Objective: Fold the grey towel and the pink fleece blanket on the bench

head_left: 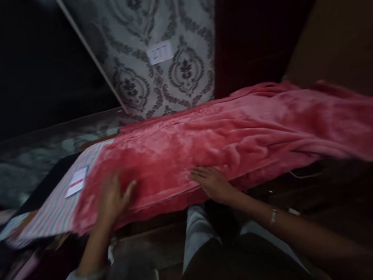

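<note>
A plush red-pink blanket [161, 156] lies spread in front of me, smooth on the left and wrinkled toward the right, where it runs out of view. Over its left part is my left hand [114, 195], blurred, with the thumb apart from the fingers and nothing held; whether it touches the fabric I cannot tell. My right hand [213, 184] rests flat on the blanket's near edge, fingers stretched out. Beneath the blanket's left end shows a striped cloth [55, 215].
A phone [77, 181] with a lit screen lies on the striped cloth. Behind the blanket stands a patterned wall [185, 68] bearing a paper label [159, 52] marked 277. A large dark panel [29, 63] is at the left. Clothes [16, 272] are heaped at the lower left.
</note>
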Demonstrator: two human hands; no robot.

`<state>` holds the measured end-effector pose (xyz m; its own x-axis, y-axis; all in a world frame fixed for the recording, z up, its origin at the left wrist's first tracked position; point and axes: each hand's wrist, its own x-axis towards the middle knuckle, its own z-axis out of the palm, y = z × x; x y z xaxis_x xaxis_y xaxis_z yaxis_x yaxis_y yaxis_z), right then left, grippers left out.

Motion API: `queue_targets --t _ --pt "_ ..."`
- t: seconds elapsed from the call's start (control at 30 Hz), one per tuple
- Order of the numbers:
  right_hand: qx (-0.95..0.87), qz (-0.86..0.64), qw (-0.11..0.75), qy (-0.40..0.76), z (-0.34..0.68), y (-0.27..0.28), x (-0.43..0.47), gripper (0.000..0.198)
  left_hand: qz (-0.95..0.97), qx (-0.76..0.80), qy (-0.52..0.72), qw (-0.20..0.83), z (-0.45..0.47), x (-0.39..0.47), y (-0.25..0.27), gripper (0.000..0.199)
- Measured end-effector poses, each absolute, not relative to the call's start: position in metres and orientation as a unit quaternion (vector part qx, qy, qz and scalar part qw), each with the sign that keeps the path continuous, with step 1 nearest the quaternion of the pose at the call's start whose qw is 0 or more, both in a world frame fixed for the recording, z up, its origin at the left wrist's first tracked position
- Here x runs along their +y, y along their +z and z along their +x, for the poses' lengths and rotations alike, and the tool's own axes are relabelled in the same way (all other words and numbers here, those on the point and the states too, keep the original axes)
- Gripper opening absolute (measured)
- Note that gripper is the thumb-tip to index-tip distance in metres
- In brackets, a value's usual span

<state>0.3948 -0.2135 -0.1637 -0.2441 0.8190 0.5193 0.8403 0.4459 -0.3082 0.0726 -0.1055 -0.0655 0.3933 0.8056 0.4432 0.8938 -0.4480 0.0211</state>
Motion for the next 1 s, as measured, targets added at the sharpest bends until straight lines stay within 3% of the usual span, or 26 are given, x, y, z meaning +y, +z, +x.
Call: queue_targets --t 0.1,0.17,0.27,0.47,0.73,1.0 --pt "-0.767 -0.558 0.316 0.018 0.393 -0.143 -0.205 0.042 -0.925 -0.286 -0.233 0.092 0.152 -0.138 -0.089 0.068" --pt "-0.757 -0.577 0.305 0.013 0.393 -0.132 -0.201 0.034 -0.931 -0.248 -0.246 0.103 0.19 -0.151 -0.104 0.06" --pt "-0.752 -0.587 0.3 -0.029 0.396 -0.126 -0.203 0.025 -0.923 -0.286 -0.243 0.087 0.219 -0.148 -0.119 0.055" --pt "-0.718 -0.607 0.316 -0.125 0.439 -0.147 -0.222 0.025 -0.899 -0.326 -0.28 0.08 0.221 -0.129 -0.138 0.043" --pt "-0.595 -0.712 0.34 -0.152 0.532 -0.163 -0.253 0.059 -0.886 -0.412 -0.195 0.085 0.234 -0.145 -0.129 0.04" --pt "-0.544 -0.769 0.31 -0.13 0.57 -0.155 -0.278 0.056 -0.874 -0.461 -0.153 0.004 0.235 -0.143 -0.101 0.037"
